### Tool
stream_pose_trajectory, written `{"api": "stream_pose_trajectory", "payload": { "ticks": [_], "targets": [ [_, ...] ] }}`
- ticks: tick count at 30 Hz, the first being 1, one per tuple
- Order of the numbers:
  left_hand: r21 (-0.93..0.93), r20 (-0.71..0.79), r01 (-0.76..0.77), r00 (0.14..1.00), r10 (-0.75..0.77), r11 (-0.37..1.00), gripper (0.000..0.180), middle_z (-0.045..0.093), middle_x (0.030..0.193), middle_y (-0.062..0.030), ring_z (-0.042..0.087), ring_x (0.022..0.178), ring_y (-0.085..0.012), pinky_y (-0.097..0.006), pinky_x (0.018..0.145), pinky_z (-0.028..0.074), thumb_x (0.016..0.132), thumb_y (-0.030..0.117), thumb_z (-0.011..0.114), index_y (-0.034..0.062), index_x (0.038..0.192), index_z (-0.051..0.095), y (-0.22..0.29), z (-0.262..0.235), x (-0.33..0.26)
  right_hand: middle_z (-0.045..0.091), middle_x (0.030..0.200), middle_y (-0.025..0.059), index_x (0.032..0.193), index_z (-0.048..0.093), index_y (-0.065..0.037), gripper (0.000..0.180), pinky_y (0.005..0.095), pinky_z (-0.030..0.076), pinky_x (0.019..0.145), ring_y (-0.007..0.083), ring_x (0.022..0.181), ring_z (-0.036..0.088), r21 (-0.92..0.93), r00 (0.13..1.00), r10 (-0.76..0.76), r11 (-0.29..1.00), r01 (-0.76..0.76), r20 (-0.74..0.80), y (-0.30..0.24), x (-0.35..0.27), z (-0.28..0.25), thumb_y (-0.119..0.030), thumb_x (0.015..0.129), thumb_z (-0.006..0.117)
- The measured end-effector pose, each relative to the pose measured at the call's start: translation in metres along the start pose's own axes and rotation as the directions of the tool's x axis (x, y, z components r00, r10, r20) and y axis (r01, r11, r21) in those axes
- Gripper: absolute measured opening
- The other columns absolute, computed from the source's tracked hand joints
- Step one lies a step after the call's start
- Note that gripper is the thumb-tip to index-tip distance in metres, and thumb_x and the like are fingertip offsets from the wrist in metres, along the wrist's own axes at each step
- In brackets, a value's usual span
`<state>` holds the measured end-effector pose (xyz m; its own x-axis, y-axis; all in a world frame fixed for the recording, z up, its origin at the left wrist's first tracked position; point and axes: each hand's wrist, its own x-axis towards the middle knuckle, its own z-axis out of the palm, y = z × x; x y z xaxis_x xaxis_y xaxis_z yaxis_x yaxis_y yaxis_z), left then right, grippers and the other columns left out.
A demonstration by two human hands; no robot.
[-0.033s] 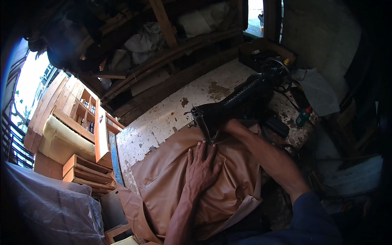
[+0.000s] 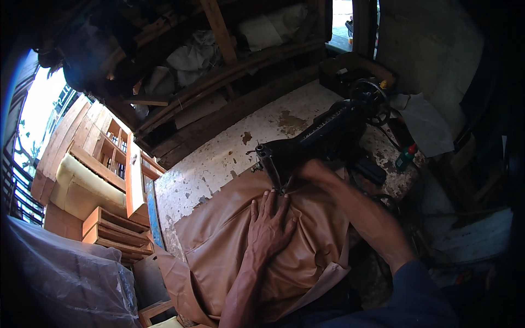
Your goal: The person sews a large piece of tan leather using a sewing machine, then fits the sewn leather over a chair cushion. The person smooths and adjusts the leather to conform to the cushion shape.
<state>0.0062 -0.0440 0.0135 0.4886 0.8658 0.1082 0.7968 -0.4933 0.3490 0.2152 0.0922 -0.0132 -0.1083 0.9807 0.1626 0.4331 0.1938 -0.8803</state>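
A large sheet of brown leather-like material (image 2: 219, 229) spreads in folds over the table under a black sewing machine (image 2: 311, 134). My left hand (image 2: 270, 221) lies flat on it, fingers stretched toward the machine's needle end (image 2: 279, 183), with the fingertips right by the presser foot. My right hand (image 2: 310, 170) reaches in beneath the machine's arm, on the far side of the needle. Its fingers are hidden by the machine and the shadow there. Near my lap the material's edge turns up and shows a paler underside.
The worn white tabletop (image 2: 191, 169) has peeling patches. A handwheel (image 2: 377, 104) and an open box (image 2: 328, 71) stand at the back right. A green bottle with a red cap (image 2: 406, 157) sits at the right. Clear plastic sheeting (image 2: 71, 273) and wooden furniture (image 2: 104, 142) are at the left.
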Motion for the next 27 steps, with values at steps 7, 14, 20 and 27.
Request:
{"api": "stream_pose_trajectory", "payload": {
  "ticks": [7, 14, 20, 27],
  "targets": [
    [0.015, -0.124, -0.062, 0.99, 0.063, 0.998, 0.065, 0.048, 0.154, -0.0259, 0.037, 0.15, -0.0476, -0.062, 0.13, 0.022, 0.1, 0.04, 0.065, 0.0115, 0.157, 0.054, 0.001, 0.004, 0.006, 0.072, 0.135, 0.0188, 0.133, 0.07, -0.005, 0.044, 0.0453, 0.055, 0.105, 0.0336, 0.123, 0.069, -0.409, 0.843, -0.439, 0.739, 0.535, 0.31, 0.066, 0.051, -0.003, -0.03, 0.097, 0.072],
    [0.014, -0.118, -0.039, 0.992, 0.04, 0.999, 0.063, 0.049, 0.155, -0.0241, 0.039, 0.15, -0.0454, -0.062, 0.13, 0.023, 0.1, 0.041, 0.065, 0.0135, 0.156, 0.056, 0.001, 0.004, 0.004, 0.076, 0.118, 0.0213, 0.129, 0.073, -0.006, 0.046, 0.0458, 0.061, 0.092, 0.0357, 0.11, 0.075, -0.266, 0.977, -0.005, 0.962, 0.063, 0.213, 0.001, 0.022, 0.002, -0.034, 0.093, 0.075],
    [0.018, -0.12, -0.064, 0.991, 0.066, 0.998, 0.058, 0.053, 0.153, -0.0193, 0.041, 0.15, -0.0427, -0.062, 0.13, 0.024, 0.102, 0.04, 0.065, 0.0167, 0.155, 0.058, 0.001, 0.005, 0.001, 0.073, 0.094, 0.0082, 0.133, 0.071, -0.003, 0.04, 0.036, 0.055, 0.078, 0.0195, 0.083, 0.069, -0.178, 0.681, -0.024, 0.972, -0.157, -0.732, -0.055, -0.135, -0.128, -0.018, 0.096, 0.077],
    [0.011, -0.055, -0.015, 0.998, 0.016, 1.0, 0.057, 0.052, 0.155, -0.0187, 0.039, 0.154, -0.0419, -0.064, 0.13, 0.021, 0.105, 0.038, 0.061, 0.0149, 0.157, 0.055, 0.007, 0.002, -0.001, 0.07, 0.125, 0.0204, 0.139, 0.063, 0.0, 0.066, 0.0489, 0.05, 0.101, 0.0425, 0.118, 0.067, -0.403, 0.422, -0.16, 0.704, -0.585, -0.892, 0.045, -0.161, -0.236, -0.032, 0.086, 0.088]
  ]
}}
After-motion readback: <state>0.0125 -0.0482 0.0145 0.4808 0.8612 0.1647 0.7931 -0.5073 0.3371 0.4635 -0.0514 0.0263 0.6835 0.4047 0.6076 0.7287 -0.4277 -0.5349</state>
